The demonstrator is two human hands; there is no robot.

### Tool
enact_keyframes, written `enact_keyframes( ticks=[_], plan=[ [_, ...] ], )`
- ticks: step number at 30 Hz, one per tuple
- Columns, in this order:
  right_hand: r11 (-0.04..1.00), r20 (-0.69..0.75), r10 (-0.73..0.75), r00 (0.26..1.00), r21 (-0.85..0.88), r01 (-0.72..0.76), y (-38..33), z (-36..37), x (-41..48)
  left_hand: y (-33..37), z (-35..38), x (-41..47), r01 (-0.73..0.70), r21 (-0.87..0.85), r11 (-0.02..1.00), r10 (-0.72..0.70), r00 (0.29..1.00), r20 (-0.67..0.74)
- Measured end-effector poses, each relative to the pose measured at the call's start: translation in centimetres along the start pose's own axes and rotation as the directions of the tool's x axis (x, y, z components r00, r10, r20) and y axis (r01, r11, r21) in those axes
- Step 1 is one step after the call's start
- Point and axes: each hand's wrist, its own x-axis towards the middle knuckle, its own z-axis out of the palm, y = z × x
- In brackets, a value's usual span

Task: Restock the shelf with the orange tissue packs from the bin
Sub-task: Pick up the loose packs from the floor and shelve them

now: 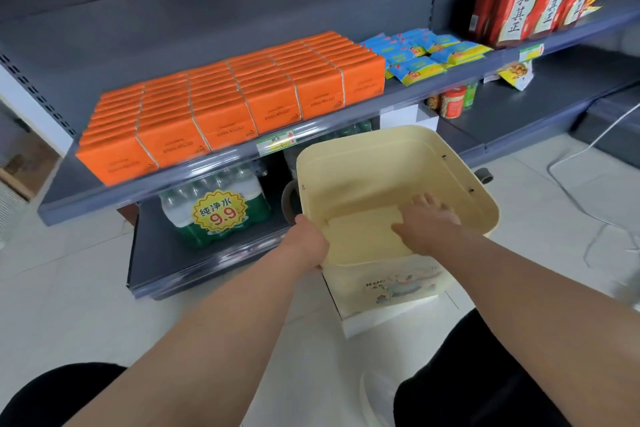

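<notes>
1. Here, the orange tissue packs (235, 94) stand upright in tight rows on the grey shelf (166, 191), filling its left stretch from the front edge to the back panel.
2. The cream bin (450, 156) stands just in front of that shelf, below its edge.
3. My left hand (306, 243) grips the bin's near-left rim, fingers curled over the edge.
4. My right hand (427, 224) reaches palm down deep inside the bin, fingers spread and holding nothing; whether it touches the bottom I cannot tell.
5. Right of the packs lie blue-and-yellow packets (426, 52), and farther right stand red bottles (533, 0); a wrapped pack of water bottles (214, 208) sits on the lower shelf.
</notes>
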Motion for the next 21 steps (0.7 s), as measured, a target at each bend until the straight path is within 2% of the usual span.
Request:
enact_keyframes(
  ticks=[3, 5, 9, 13, 17, 21],
  plan=[
    [0.999, -0.026, -0.033, 0.999, -0.003, 0.033, -1.1, -0.6, 0.3, 1.0, 0.7, 0.2, -0.075, -0.063, 0.995, 0.081, 0.992, 0.102],
    [0.997, -0.053, -0.076, 0.996, -0.003, 0.075, -2.4, -1.0, 0.2, 0.7, 0.5, 0.1, -0.109, -0.035, 0.993, 0.112, 0.988, 0.105],
    [0.989, -0.07, -0.149, 0.986, -0.013, 0.148, -6.1, -1.9, -0.4, -1.7, -2.7, 0.0, -0.168, 0.181, 0.969, 0.173, 0.985, -0.008],
    [0.965, -0.123, -0.263, 0.957, -0.03, 0.261, -11.6, -2.9, -1.9, -6.8, -8.0, -0.2, -0.231, 0.425, 0.875, 0.27, 0.962, -0.034],
    [0.914, -0.136, -0.404, 0.905, -0.085, 0.396, -18.8, -3.3, -3.6, -13.1, -12.8, -2.0, -0.171, 0.47, 0.866, 0.256, 0.959, -0.123],
    [0.848, -0.148, -0.528, 0.836, -0.131, 0.513, -26.3, -3.4, -3.6, -19.2, -16.8, -2.4, -0.01, 0.378, 0.926, 0.111, 0.962, -0.248]
  ],
)
